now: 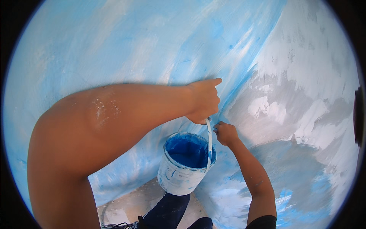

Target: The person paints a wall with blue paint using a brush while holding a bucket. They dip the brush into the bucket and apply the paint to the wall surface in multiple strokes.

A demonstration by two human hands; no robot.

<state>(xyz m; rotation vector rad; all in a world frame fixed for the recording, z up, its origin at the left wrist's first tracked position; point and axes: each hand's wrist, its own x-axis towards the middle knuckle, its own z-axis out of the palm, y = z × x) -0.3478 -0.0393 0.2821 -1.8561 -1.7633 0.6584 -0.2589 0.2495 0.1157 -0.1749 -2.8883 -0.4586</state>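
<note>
Left hand (204, 100) closed around the white handle (209, 147) of a bucket (179, 177); bucket hangs below it, tilted, mouth visible, dark blue paint (187, 155) inside. Right hand (227, 134) apart from the left, just below and right of it, beside the handle; fingers curled, cannot tell whether they grip anything. Bucket rim lies below the left hand and left of the right. Painted wall (126, 49) extends above both hands and out to the right of the right hand. Wall's lower edge meets the floor (133, 204) below the left hand, near the dark-trousered legs (167, 213).
</note>
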